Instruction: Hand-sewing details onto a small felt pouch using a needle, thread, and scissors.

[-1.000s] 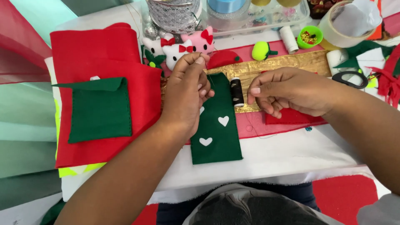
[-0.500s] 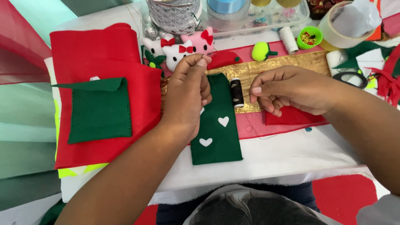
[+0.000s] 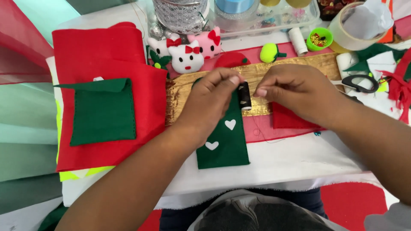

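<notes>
Your left hand [image 3: 212,100] and right hand [image 3: 295,92] are both bare: no gloves, rings or bands show on the fingers, and the nails you can see are short and unpainted. Both forearms are uncovered right down to the bottom of the view, with no watch or bracelet at either wrist. A scrap of light grey sleeve [image 3: 387,218] shows at your right elbow. Below, you wear a grey patterned shirt [image 3: 252,211] over dark blue trousers [image 3: 184,218].
</notes>
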